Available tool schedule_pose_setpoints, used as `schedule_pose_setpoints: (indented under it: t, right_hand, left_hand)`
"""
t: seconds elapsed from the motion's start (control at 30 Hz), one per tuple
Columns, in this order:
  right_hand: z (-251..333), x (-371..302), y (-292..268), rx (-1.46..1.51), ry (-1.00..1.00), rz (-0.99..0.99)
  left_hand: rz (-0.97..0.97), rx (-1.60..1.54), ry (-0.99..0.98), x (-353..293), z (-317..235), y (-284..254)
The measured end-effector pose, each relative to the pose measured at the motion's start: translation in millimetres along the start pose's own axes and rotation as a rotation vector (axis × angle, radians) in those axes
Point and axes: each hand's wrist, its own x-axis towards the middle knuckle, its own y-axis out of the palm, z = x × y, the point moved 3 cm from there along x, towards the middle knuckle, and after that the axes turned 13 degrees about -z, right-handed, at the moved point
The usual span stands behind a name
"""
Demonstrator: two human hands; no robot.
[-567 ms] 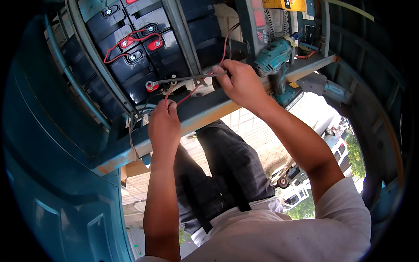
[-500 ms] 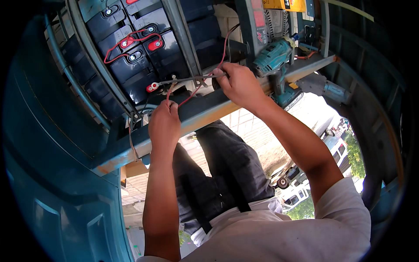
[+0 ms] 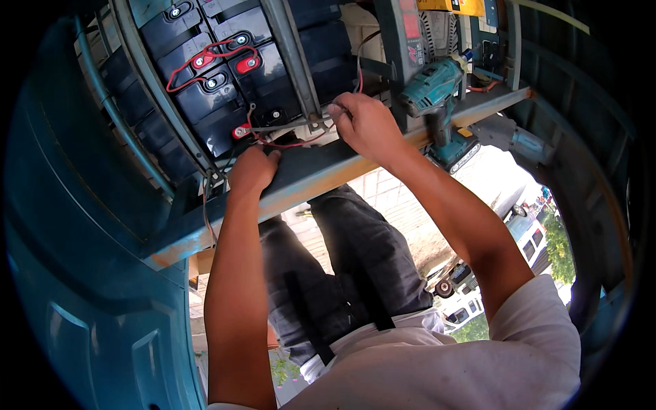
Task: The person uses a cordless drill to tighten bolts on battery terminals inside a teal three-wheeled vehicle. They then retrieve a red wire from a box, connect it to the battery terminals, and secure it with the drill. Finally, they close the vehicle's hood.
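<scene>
My left hand (image 3: 254, 169) is closed over the inner side of the steel frame rail (image 3: 301, 179), with its fingertips at the bend of a red cable (image 3: 295, 145). That cable's ring lug (image 3: 252, 108) stands up above the fingers, beside a red-covered battery terminal (image 3: 240, 130). My right hand (image 3: 369, 128) pinches a dark grey cable (image 3: 287, 126) near the lower end of an upright metal bar; the cable runs left toward the red-covered terminal. Several black batteries (image 3: 205, 106) fill the space beyond my hands. Part of my left fingers is hidden.
A teal cordless drill (image 3: 437, 96) stands on the rail to the right. A red jumper wire (image 3: 179, 76) links terminals at the upper left. Metal bars (image 3: 290, 61) cross over the batteries. A yellow box (image 3: 465, 7) sits at the top right; a teal panel (image 3: 89, 273) is on the left.
My left hand has moved slightly left and down, and the red cable's lug has swung left, close to the red-covered terminal. My right hand has shifted a little left and lower, still on the dark cable.
</scene>
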Motion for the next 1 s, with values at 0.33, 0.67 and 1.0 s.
schedule_pose_setpoints:
  t: [0.33, 0.67, 1.0]
  right_hand:
    - [-8, -7, -1, 0.005, -0.09, 0.014]
    - [-6, -4, -6, 0.039, -0.074, 0.039]
    - [-4, -2, -2, -0.025, -0.131, 0.064]
  left_hand:
    - [-0.29, -0.682, -0.216, 0, 13, -9]
    - [-0.347, -0.862, -0.182, -1, 10, -22]
    - [-0.088, 0.19, -0.14, 3, 15, -17]
